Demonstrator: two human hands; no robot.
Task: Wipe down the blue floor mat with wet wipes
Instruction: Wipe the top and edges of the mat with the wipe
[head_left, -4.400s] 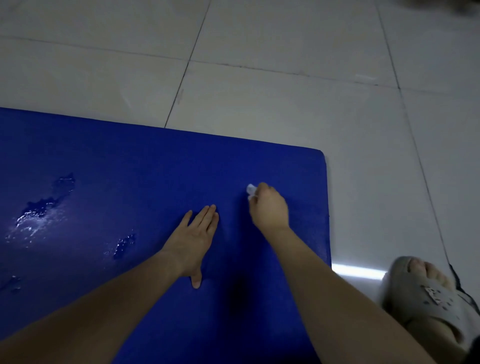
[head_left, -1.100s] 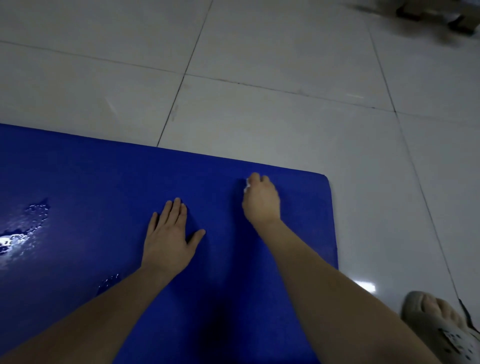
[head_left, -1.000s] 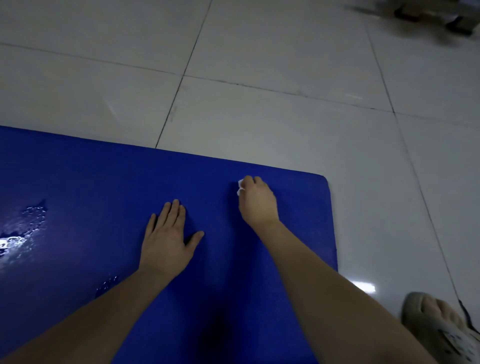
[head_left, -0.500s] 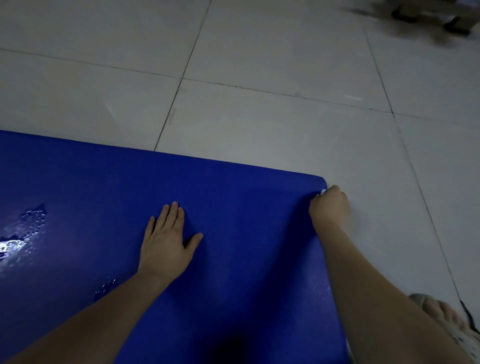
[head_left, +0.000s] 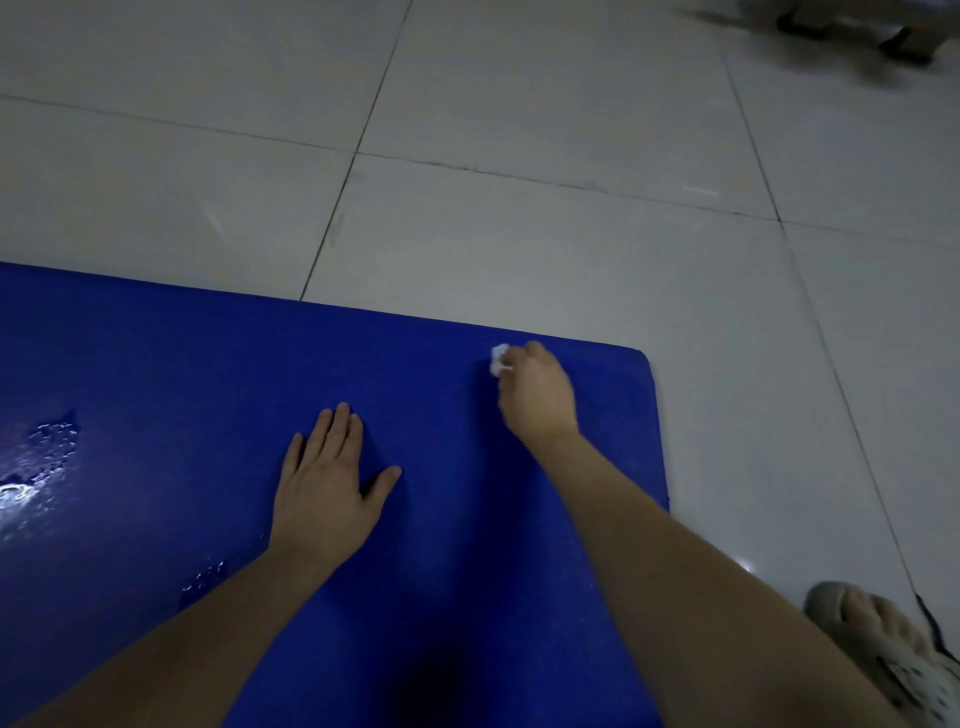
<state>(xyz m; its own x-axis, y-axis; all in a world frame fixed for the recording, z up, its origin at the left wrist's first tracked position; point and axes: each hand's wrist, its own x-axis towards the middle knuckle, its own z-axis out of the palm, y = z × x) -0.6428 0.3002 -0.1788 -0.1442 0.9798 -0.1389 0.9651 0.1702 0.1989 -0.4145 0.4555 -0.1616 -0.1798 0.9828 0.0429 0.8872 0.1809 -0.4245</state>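
Note:
The blue floor mat (head_left: 182, 374) lies on pale floor tiles and fills the lower left of the view. My left hand (head_left: 327, 483) rests flat on it, fingers straight and spread. My right hand (head_left: 537, 395) grips a small crumpled white wet wipe (head_left: 498, 359) and presses it on the mat just inside the far edge, left of the far right corner. Only a bit of the wipe shows past my fingers.
Wet, shiny patches (head_left: 36, 467) sit on the mat at the far left, and droplets (head_left: 205, 574) lie by my left forearm. My foot in a grey sandal (head_left: 883, 654) is on the tiles at lower right. Dark blurred shoes (head_left: 852, 31) are at top right.
My right hand, at the mat's far right corner half a second ago, has swept back left along the far edge with the wipe. My left hand has stayed planted.

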